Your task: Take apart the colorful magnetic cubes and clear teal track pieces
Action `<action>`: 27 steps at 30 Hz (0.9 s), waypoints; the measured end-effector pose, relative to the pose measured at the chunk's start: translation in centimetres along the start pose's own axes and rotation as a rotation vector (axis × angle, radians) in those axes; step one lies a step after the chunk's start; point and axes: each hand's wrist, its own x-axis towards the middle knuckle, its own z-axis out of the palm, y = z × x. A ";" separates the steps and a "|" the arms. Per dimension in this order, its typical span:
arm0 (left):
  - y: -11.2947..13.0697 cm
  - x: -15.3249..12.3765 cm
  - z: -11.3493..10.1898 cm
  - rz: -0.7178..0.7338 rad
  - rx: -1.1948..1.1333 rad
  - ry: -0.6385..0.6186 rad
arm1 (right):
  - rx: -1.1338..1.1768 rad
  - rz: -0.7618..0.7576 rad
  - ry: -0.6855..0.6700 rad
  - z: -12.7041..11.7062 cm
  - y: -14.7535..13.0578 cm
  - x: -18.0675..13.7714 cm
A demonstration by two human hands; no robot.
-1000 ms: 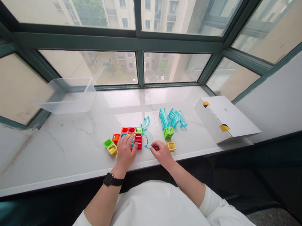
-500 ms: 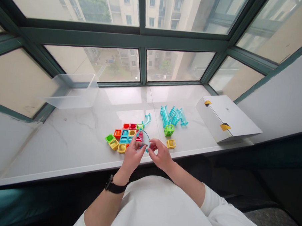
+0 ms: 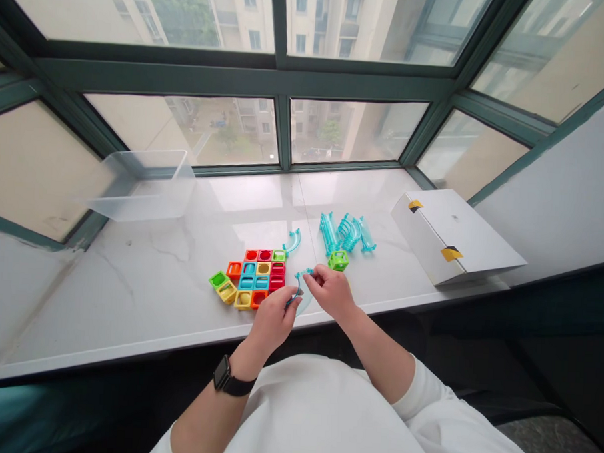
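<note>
My left hand (image 3: 277,313) pinches a curved translucent blue track piece (image 3: 298,286) above the front part of the counter. The fingertips of my right hand (image 3: 332,292) are closed on the upper end of the same piece, near its small connectors. Just left of my hands lies a flat cluster of coloured hollow blocks (image 3: 263,267) in red, blue, yellow, orange and green. A loose curved blue track piece (image 3: 295,240) touches or nearly touches the cluster's far corner. Beyond my right hand stands a green block (image 3: 338,260); a yellow block near it is almost wholly hidden by that hand.
Several blue track pieces (image 3: 349,232) lie grouped behind the green block. A clear plastic bin (image 3: 145,206) stands at the back left, and a white box (image 3: 456,240) with yellow-black tabs at the right. The white counter (image 3: 143,313) ends at a front edge before my body.
The curved track piece has turned and come down slightly to the right, away from the blocks. My right hand has shifted up and right to its upper end, covering the yellow block.
</note>
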 end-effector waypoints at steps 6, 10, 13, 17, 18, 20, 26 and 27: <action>0.1 0.5 -0.1 0.033 0.048 -0.014 | -0.178 0.039 0.019 -0.7 0.0 1.6; -0.1 0.8 0.2 0.032 0.064 -0.008 | -0.099 -0.003 -0.093 -1.3 0.3 2.1; 0.0 1.1 0.3 -0.030 0.084 -0.014 | -0.045 -0.045 -0.180 -1.3 0.5 2.0; 0.7 1.9 0.3 -0.155 0.194 -0.045 | -0.042 -0.087 -0.176 -1.0 0.4 1.7; 0.9 2.1 0.2 -0.171 0.223 -0.041 | -0.040 -0.100 -0.167 -1.0 0.3 1.7; 1.2 2.6 0.1 -0.189 0.266 -0.021 | -0.025 -0.128 -0.148 -1.0 0.2 1.6; 1.6 3.4 0.3 -0.192 0.188 0.071 | 0.059 -0.145 -0.196 -1.2 0.2 1.0; 1.6 3.4 0.4 -0.193 0.149 0.083 | 0.069 -0.138 -0.203 -1.2 0.2 0.8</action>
